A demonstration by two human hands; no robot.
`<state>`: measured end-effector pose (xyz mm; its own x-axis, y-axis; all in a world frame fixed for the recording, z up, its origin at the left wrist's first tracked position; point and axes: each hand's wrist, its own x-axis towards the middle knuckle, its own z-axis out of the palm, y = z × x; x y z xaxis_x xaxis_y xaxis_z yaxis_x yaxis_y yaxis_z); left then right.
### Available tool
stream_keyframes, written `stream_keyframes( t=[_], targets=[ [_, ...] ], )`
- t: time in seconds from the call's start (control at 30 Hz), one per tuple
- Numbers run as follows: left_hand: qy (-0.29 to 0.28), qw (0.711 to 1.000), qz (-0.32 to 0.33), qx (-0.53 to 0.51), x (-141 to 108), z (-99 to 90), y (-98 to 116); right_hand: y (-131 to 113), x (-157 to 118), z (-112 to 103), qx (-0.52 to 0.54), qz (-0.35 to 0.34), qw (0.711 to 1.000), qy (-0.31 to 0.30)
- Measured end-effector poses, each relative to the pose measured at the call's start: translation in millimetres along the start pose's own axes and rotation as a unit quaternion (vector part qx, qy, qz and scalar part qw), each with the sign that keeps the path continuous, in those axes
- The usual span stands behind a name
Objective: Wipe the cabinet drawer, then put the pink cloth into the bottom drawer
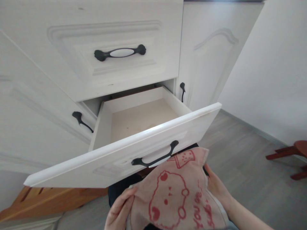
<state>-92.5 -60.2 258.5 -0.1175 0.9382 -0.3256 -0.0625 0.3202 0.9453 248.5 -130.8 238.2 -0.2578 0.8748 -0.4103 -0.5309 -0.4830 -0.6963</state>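
A pink towel (pixel 177 195) with a red cartoon animal and red lettering is held in front of me, just below an open white drawer (pixel 115 159). My left hand (pixel 120 209) grips the towel's left edge. My right hand (pixel 217 187) holds its right edge from behind. The drawer is pulled out, its pale inside (pixel 141 118) holds nothing visible, and its black handle (pixel 155 158) sits just above the towel's top.
Above is a shut white drawer with a black and white handle (pixel 120 52). White cabinet doors (pixel 208 54) stand at both sides. A wooden piece (pixel 55 199) lies low at the left, a red-brown stool (pixel 292 153) at the right on grey flooring.
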Motion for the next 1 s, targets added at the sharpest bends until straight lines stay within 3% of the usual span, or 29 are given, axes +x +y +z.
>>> stream_keyframes(
  t=[0.1,0.17,0.3,0.37,0.47,0.57,0.63,0.67,0.8,0.9,1.0],
  targets=[
    [-0.001,0.999,-0.024,-0.028,1.1,-8.1,-13.5,-0.4,1.6,-10.1,0.077,0.066,0.995,0.017],
    [-0.011,1.0,-0.017,-0.011,3.1,-13.0,-18.6,-5.4,1.8,-13.8,0.077,0.08,0.989,0.098],
    [-0.023,0.991,0.081,0.1,7.6,-17.7,-18.8,-19.6,5.0,-4.0,-0.043,-0.043,0.965,0.253],
    [-0.016,0.975,0.142,0.17,8.3,-17.6,-18.0,-26.0,7.7,3.0,-0.184,-0.111,0.941,0.261],
    [0.002,0.939,0.226,0.26,7.0,-14.5,-19.7,-29.1,11.8,7.8,-0.365,-0.166,0.879,0.256],
    [0.014,0.91,0.276,0.31,4.8,-10.1,-23.8,-26.0,12.4,10.2,-0.44,-0.204,0.825,0.289],
    [0.018,0.896,0.299,0.327,3.8,-8.5,-26.2,-24.5,10.3,14.6,-0.434,-0.234,0.807,0.324],
    [0.019,0.89,0.308,0.336,3.7,-8.2,-27.0,-24.7,9.2,17.6,-0.404,-0.238,0.817,0.335],
    [0.021,0.874,0.327,0.358,5.2,-8.2,-28.3,-28.5,9.0,25.7,-0.16,-0.16,0.926,0.302],
    [0.029,0.864,0.342,0.368,7.2,-8.1,-29.3,-29.1,10.9,22.9,-0.135,-0.147,0.934,0.297],
    [0.044,0.851,0.357,0.383,9.3,-11.5,-32.9,-26.9,10.7,16.6,-0.263,-0.157,0.911,0.276]
  ],
)
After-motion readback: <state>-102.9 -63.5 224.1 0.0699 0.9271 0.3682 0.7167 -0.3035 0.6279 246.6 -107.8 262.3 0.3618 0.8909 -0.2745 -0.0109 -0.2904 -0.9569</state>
